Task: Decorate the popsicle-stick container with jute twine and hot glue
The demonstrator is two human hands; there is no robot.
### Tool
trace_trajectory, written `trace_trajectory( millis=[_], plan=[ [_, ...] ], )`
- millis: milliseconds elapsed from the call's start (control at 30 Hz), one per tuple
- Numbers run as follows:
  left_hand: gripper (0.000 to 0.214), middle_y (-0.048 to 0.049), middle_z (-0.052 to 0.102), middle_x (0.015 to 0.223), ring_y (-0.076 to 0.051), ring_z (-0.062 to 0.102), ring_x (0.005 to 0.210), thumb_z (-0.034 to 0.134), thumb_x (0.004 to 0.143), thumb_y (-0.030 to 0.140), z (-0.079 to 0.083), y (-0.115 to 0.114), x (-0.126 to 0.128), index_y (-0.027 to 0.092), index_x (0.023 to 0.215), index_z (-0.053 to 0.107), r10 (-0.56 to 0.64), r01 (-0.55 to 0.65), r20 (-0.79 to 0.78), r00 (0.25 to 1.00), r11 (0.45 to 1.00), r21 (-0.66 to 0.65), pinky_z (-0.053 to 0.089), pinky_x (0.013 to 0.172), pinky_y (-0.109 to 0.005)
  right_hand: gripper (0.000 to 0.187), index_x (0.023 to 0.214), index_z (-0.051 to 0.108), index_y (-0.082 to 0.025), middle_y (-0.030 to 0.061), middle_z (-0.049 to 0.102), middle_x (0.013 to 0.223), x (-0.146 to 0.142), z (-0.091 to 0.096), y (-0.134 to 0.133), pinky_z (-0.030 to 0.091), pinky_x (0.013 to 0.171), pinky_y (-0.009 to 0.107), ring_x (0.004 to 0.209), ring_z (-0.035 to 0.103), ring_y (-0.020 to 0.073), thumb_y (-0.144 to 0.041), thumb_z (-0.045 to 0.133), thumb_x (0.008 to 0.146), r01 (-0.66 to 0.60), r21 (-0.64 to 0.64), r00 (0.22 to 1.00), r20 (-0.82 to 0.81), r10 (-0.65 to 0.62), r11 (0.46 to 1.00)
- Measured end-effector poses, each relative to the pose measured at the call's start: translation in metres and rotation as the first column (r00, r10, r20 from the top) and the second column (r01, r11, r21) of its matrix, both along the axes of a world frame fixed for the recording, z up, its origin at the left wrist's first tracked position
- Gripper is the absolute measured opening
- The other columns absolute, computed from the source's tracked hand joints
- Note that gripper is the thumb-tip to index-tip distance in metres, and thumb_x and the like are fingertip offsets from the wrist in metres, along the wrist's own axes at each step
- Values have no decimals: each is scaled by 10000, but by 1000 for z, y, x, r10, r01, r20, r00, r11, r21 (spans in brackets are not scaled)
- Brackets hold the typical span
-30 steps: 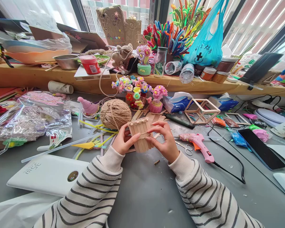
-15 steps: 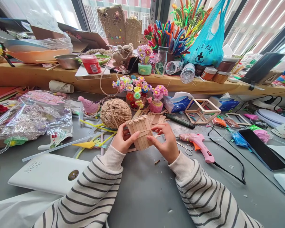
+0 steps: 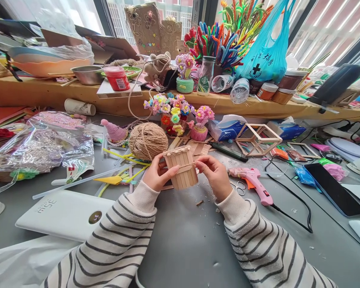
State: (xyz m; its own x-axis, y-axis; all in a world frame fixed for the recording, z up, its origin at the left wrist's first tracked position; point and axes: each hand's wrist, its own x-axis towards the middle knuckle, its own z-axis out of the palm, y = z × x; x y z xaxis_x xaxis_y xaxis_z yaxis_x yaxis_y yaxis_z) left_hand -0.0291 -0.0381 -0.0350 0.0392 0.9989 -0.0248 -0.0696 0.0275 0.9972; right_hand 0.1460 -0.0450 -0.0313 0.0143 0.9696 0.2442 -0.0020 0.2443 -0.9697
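A small pot of upright wooden craft sticks (image 3: 186,178), with twine along its top rim, is held tilted above the grey table. My left hand (image 3: 158,173) grips its left side, thumb across the front. A strand of twine (image 3: 186,166) crosses the middle of the pot. At the right edge, my right hand (image 3: 214,174) pinches this strand between thumb and fingers. Just behind the pot sits a ball of twine (image 3: 148,141). A pink glue gun (image 3: 255,182) and scissors (image 3: 238,187) lie right of my right hand.
A white power bank (image 3: 63,216) lies at left, a black phone (image 3: 334,188) at right. The glue gun's cord (image 3: 309,216) loops across the table. Behind are pipe-cleaner flowers (image 3: 174,112), a wooden stick frame (image 3: 258,139) and a crowded ledge (image 3: 168,100).
My right hand has gone from touching the pot's side with spread fingers to pinching the twine at its right edge. The pot appears slightly further right in view.
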Motion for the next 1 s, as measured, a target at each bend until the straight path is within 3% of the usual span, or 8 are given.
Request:
trace_trajectory(
  millis=[267, 1000],
  plan=[
    [780, -141, 653, 1013, -313, 622, 955, 763, 515, 486, 1, -1, 1, 140, 1143, 453, 15, -15, 25, 1000, 1000, -5, 498, 819, -422, 263, 719, 598, -187, -22, 561, 639, -1, -1, 1, 412, 548, 230, 562, 465, 89, -440, 652, 672, -52, -113, 992, -124, 38, 992],
    [725, -148, 640, 1040, -301, 622, 952, 765, 542, 446, 4, -2, 1, 134, 1119, 456, -11, 11, 29, 1000, 1000, 13, 508, 808, -406, 275, 674, 589, -183, -26, 536, 626, -1, 3, 0, 405, 554, 236, 571, 454, 93, -445, 671, 646, -45, -142, 989, -148, 24, 989]
  ],
)
